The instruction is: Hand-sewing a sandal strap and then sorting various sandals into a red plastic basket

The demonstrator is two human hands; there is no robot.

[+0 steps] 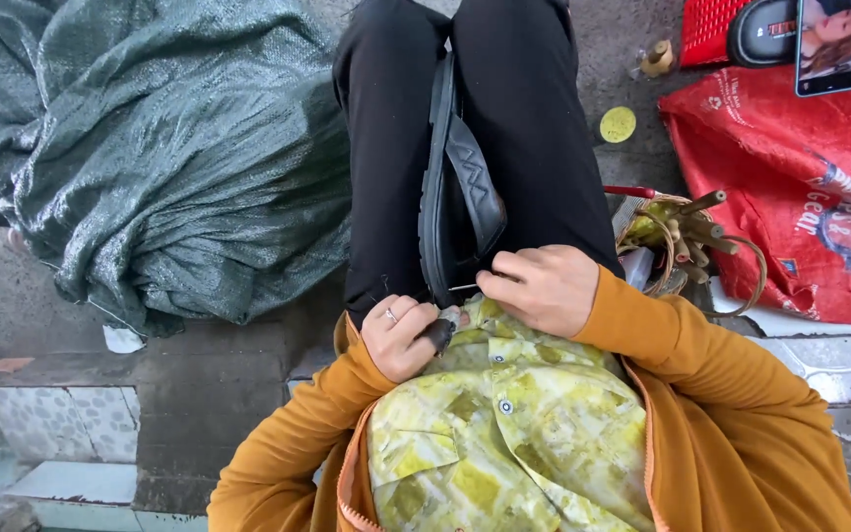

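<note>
Grey concrete floor [229, 365] (daylit), tiled ledge [61, 419].

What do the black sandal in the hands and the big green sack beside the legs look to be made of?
Sandal: black, matte, probably rubber or synthetic leather; the strap shows a moulded zigzag and the sole edge is thick.
Green sack: woven plastic sheeting, judging by the fine grid weave, the sheen and the stiff creases.
The right hand pinches a thin metal needle or awl; the left hand steadies the sandal's end.

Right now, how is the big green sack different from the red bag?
The green sack is dull grey-green and plain; the red bag is bright red with printing on it. The green sack is bulky and bunched in folds, while the red bag lies flatter. The sack is left of the person's legs, the bag right. Both rest on the ground.
</note>
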